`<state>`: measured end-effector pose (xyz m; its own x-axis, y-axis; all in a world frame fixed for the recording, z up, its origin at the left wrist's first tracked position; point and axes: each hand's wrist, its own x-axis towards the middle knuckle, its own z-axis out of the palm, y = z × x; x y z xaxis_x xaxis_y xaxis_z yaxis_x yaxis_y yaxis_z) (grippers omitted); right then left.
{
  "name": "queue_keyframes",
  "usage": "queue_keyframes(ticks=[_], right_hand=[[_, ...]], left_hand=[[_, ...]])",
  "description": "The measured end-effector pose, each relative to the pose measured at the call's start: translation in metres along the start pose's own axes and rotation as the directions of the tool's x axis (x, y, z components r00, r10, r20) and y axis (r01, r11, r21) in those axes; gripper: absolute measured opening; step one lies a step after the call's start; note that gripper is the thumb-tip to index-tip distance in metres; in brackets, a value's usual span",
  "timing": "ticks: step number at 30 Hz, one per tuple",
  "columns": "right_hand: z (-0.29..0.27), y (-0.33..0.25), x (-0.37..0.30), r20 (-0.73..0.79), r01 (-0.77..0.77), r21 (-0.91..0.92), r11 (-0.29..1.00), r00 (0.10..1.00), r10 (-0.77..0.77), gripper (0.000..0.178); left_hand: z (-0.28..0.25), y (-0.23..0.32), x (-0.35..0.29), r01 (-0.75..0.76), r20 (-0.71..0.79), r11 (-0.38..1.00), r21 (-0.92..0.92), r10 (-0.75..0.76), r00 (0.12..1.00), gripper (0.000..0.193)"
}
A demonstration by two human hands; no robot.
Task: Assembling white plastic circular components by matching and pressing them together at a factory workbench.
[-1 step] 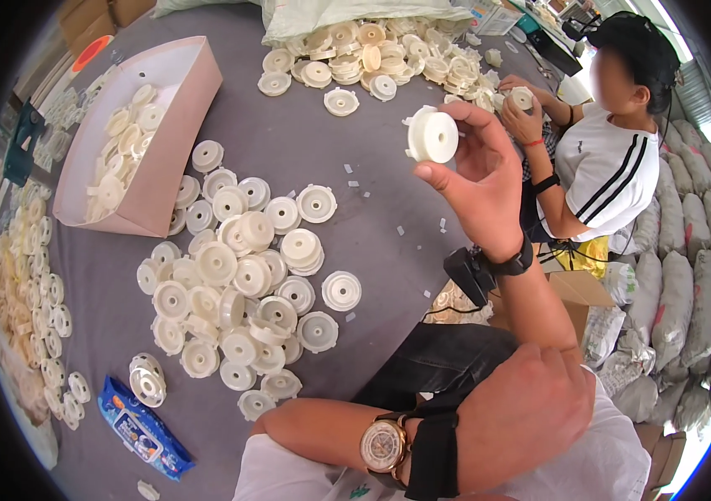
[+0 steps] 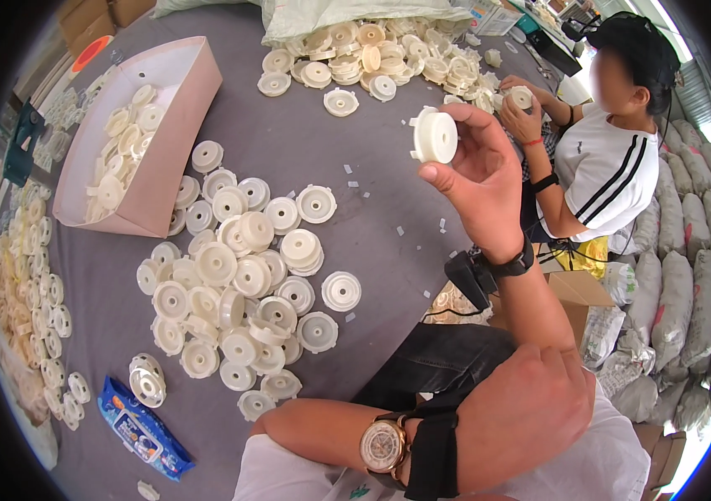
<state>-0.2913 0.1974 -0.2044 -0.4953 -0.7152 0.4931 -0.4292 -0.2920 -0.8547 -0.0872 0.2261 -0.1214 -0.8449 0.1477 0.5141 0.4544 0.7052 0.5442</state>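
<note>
A white plastic flanged wheel (image 2: pixel 436 138) is held up by the right hand (image 2: pixel 493 179), gripped at its rim between thumb and fingers, above the grey tablecloth (image 2: pixel 385 259). The right wrist is circled by a black band (image 2: pixel 517 260), beside which a small black device (image 2: pixel 468 280) is seen. The left hand (image 2: pixel 531 413) is laid across the body against the right arm near the elbow; its fingers are hidden, so whether it is clenched or loose cannot be told. A gold-rimmed wristwatch (image 2: pixel 381 445) and a black strap (image 2: pixel 433 455) are worn on the left arm.

To the left of the held wheel, a loose pile of similar wheels (image 2: pixel 218 264) is spread on the cloth, with a single wheel (image 2: pixel 342 291) set just beside it. More pieces are contained in a pale pink open box (image 2: pixel 184 146). A blue soft packet (image 2: pixel 144 430) is placed near the lower left.

At the far side, another heap (image 2: pixel 343 63) is gathered below a whitish woven sack (image 2: pixel 355 17). At the right, a similar round piece (image 2: pixel 522 98) is held by a co-worker (image 2: pixel 614 163), behind whom filled grey sacks (image 2: pixel 673 301) are stacked.
</note>
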Motion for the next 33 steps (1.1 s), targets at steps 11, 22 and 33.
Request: queue_keyframes(ticks=[11,22,33], right_hand=[[-0.020,0.026,-0.017,-0.063,-0.173,0.151,0.973,0.981,0.184,0.063],[-0.183,0.157,-0.053,-0.541,-0.506,-0.488,0.712,0.815,0.208,0.084],[-0.170,0.156,-0.082,-0.422,-0.336,-0.803,0.492,0.904,-0.073,0.042]], left_hand=[[-0.003,-0.002,-0.002,-0.030,0.008,1.000,-0.007,0.030,1.000,0.015],[0.007,-0.001,0.001,-0.041,-0.036,0.999,0.011,0.041,0.998,0.011],[0.011,-0.005,0.007,-0.006,-0.036,0.999,0.037,0.008,0.999,0.017]])
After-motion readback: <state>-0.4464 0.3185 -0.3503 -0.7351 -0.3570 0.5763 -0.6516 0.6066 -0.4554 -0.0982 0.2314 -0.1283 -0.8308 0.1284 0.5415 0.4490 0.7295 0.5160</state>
